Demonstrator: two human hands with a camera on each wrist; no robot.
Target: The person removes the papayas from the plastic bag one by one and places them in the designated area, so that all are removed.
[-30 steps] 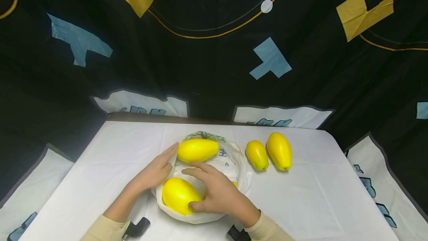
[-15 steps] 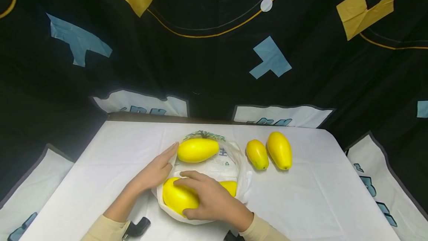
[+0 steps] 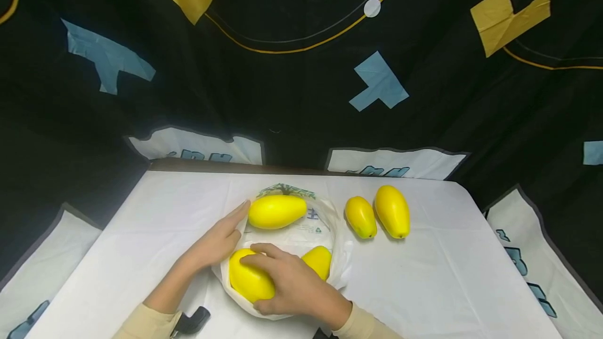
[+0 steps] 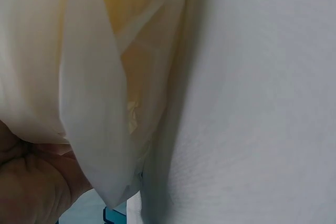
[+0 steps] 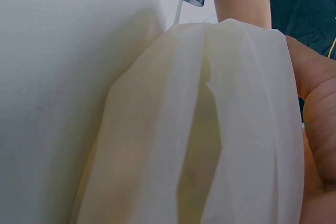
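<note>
1 yellow fruit point(image 3: 247, 280), long axis slanting near-right, is clasped by the right hand point(image 3: 293, 281). The left hand's point(image 3: 221, 240) grip cannot be told.

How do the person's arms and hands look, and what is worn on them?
The left sleeve and right sleeve are plain beige. The left hand and right hand wear no gloves. Beside each sleeve shows a black device; in the right wrist view, one has small holes in its surface.

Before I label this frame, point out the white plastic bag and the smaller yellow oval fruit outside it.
White plastic bag point(image 5: 247, 124), right wrist view: outer wall.
Smaller yellow oval fruit point(image 3: 360, 217), head view: middle of body.
</note>
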